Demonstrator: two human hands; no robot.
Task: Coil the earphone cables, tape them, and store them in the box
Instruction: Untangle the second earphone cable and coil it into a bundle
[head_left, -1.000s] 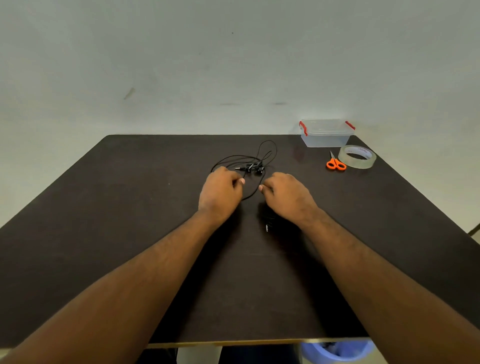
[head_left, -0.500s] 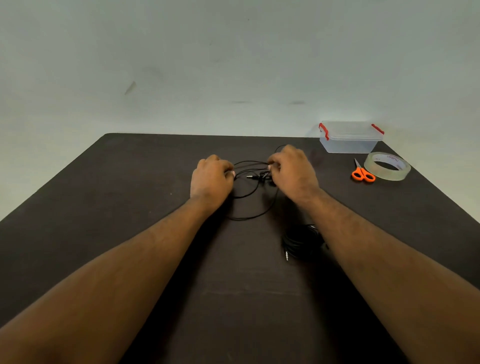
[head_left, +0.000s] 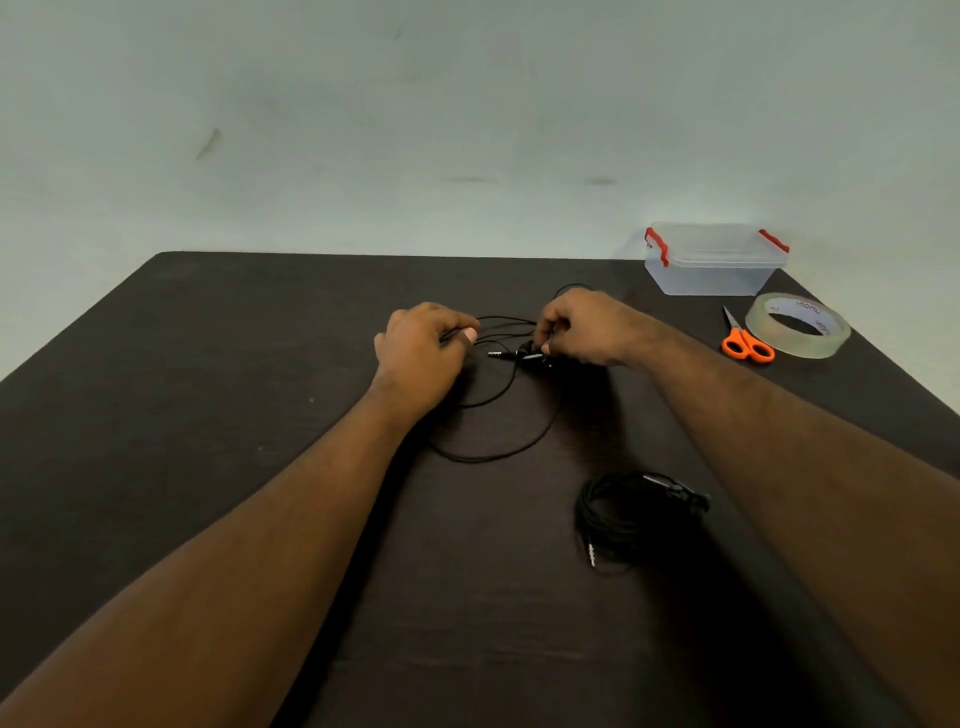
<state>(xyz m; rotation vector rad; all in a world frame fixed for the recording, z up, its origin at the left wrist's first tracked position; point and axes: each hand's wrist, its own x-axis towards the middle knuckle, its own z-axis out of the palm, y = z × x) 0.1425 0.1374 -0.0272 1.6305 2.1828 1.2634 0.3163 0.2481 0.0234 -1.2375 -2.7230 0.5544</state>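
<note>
Dark table (head_left: 208, 467): left hand (head_left: 421, 353) pinches loose earphone cable (head_left: 493, 447); right hand (head_left: 587, 327) pinches its earbud end, both palms down.

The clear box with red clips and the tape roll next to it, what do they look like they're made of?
The clear lidded box with red clips looks like frosted translucent plastic: the table edge shows faintly through its walls. The wide roll of clear tape looks like glossy plastic film, pale and see-through, wound on what seems a printed card core.
</note>
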